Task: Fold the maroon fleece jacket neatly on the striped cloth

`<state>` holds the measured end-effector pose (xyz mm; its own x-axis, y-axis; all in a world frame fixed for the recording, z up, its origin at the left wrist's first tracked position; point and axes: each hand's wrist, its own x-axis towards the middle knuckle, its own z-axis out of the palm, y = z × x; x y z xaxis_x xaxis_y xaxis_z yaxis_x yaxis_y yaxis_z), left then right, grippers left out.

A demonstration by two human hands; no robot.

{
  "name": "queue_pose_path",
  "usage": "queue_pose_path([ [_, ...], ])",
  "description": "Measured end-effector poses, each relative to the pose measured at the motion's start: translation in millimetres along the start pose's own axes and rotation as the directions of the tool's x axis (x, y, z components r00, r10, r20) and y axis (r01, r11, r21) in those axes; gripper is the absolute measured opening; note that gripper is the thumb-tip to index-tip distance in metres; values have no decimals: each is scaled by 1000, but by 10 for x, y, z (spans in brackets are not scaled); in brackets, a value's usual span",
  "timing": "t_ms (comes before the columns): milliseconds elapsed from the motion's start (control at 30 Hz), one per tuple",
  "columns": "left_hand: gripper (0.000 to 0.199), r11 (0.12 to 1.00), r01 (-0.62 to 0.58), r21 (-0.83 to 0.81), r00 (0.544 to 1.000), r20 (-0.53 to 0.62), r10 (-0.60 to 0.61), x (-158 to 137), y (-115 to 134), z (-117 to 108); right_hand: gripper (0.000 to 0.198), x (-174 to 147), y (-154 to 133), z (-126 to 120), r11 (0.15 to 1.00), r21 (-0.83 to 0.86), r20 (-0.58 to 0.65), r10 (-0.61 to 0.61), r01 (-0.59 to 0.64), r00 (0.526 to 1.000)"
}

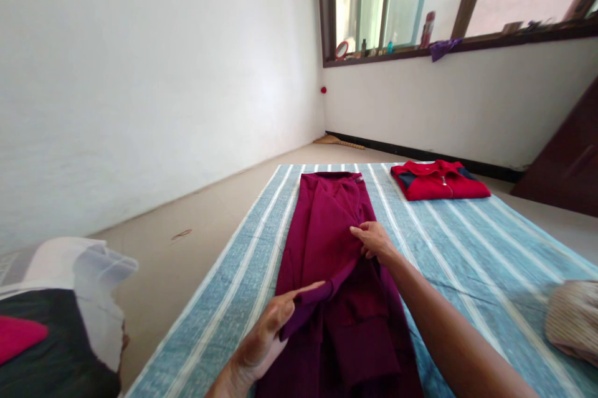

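A maroon long-sleeved top (322,230) lies lengthwise on a blue-and-white striped sheet, its sides folded in. One sleeve with a wide cuff (367,348) rests on its near part. My left hand (268,329) grips the near end of a raised fold of the maroon cloth, fingers above and thumb side below. Further up on the right, my right hand (374,241) pinches the same fold at its edge, index finger stretched over the cloth. The fold slants between both hands, slightly lifted off the layers under it.
A folded red jacket (439,181) with dark shoulders lies at the far right of the striped sheet (448,248). Beige cloth (572,320) sits at the right edge. On the left floor are a white bag (93,267) and dark cloth (51,342). A white wall (163,74) rises beyond.
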<state>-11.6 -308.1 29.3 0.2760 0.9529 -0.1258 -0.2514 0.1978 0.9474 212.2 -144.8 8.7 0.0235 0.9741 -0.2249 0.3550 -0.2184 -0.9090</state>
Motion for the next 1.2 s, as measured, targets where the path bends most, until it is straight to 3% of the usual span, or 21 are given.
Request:
queue_pose_path([
  [67,62,996,-17,92,996,90,9,40,62,10,18,61,-34,21,999,-3,-9,35,-35,999],
  [167,61,956,35,293,996,63,-56,142,175,75,14,91,-52,38,998,6,-31,56,-56,998],
  [233,48,868,73,492,995,18,-94,235,256,144,13,95,-53,42,998,13,-33,65,-65,997],
  [333,36,685,23,728,998,24,-60,424,352,263,15,126,-44,43,997,6,-14,74,-74,997],
  [400,33,600,-33,799,999,35,8,597,375,342,17,174,-34,42,997,-15,2,81,-81,997],
  [467,30,578,-57,814,997,11,82,813,357,412,18,236,-24,40,995,-47,17,90,-89,996],
  [633,20,717,4,697,970,-178,167,1396,218,522,19,346,-38,-3,988,-132,38,81,-75,996],
  [700,19,787,78,612,949,-287,129,1557,181,530,20,348,-68,-19,988,-152,24,39,-35,999],
  [800,32,842,175,511,926,-377,36,1679,179,479,18,312,-152,27,986,-159,2,-42,42,999],
  [900,44,900,223,375,930,-359,-80,1738,206,347,13,242,-278,203,986,-127,32,-103,106,994],
  [1033,41,954,296,54,918,-292,-269,1845,171,123,10,109,-427,517,990,-34,185,-129,138,974],
  [1200,26,964,238,-121,902,-339,-266,1918,23,-40,14,-12,-423,580,986,62,344,-164,152,924],
])
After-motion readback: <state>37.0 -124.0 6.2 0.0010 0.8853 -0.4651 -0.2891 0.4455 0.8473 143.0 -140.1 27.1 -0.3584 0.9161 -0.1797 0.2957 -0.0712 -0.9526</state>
